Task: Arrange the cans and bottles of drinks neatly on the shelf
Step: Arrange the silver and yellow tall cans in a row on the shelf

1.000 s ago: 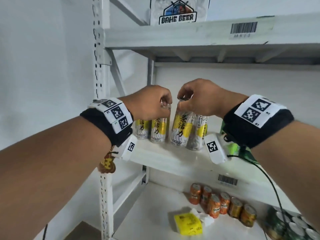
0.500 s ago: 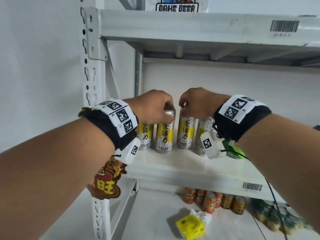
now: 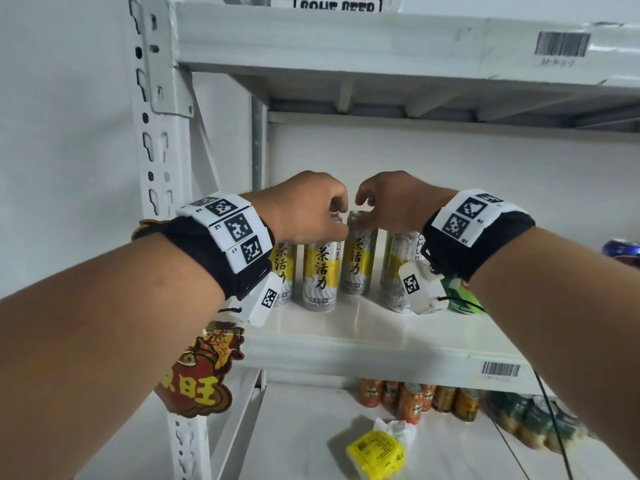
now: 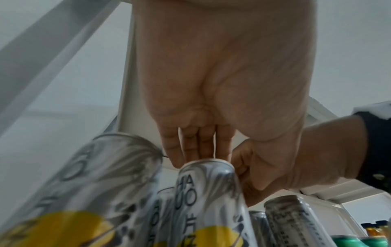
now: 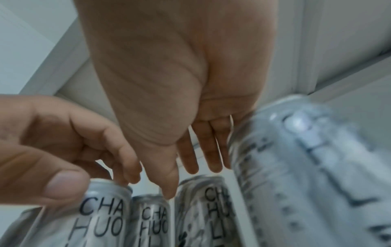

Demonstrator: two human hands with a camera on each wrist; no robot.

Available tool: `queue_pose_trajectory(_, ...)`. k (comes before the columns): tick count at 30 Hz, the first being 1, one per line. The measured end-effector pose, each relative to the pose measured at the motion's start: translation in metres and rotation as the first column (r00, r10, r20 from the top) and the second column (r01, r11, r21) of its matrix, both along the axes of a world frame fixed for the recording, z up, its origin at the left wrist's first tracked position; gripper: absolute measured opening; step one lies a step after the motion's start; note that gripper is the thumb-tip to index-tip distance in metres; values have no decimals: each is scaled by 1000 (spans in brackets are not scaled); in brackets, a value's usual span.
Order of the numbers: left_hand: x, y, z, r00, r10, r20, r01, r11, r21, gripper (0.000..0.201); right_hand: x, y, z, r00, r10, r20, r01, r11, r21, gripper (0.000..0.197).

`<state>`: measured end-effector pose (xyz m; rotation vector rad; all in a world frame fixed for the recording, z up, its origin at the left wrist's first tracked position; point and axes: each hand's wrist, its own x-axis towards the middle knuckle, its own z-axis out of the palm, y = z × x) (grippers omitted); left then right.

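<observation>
Several tall silver-and-yellow cans stand in a row on the white middle shelf [image 3: 363,334]. My left hand [image 3: 337,221] pinches the rim of the second can [image 3: 320,271] from above; the right wrist view shows its thumb and fingers on that can's top [image 5: 107,188]. My right hand [image 3: 363,213] hovers just over the third can [image 3: 358,258], fingers loose and straight and holding nothing, as my right hand [image 5: 180,182] shows in its own wrist view. A fourth can [image 3: 394,271] stands beside the right wrist. In the left wrist view, my left hand [image 4: 203,155] reaches down behind a can top [image 4: 207,165].
A green can [image 3: 460,296] sits right of the row and a red-and-blue can [image 3: 623,251] at the far right. Orange cans [image 3: 415,400], green cans [image 3: 536,424] and a yellow packet [image 3: 377,452] lie on the lower shelf. The upper shelf [image 3: 346,39] and the upright post [image 3: 166,168] bound the space.
The right hand stood its tilted can upright in the row and loosened its fingers off it. The left hand kept its grip on its can.
</observation>
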<state>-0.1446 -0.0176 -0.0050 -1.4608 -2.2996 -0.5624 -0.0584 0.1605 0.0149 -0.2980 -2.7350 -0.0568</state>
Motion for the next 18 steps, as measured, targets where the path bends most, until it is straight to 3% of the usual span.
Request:
queue_pose_trajectory(7,19,33,7,995,-94,-34,94,996,5,38,42,19,-9,997,-69,-39,70,997,33,30)
queue_pose_trajectory(13,36,49,3,977,-209,-38,212,973,97,24,68,21,-24,1000,-18,-4,18,998,-54,51)
queue_pose_trajectory(18,50,67,-7,984,-166,57,165,986,17,26,93,33,-25,997,-3,-80,-5,994,-107,40)
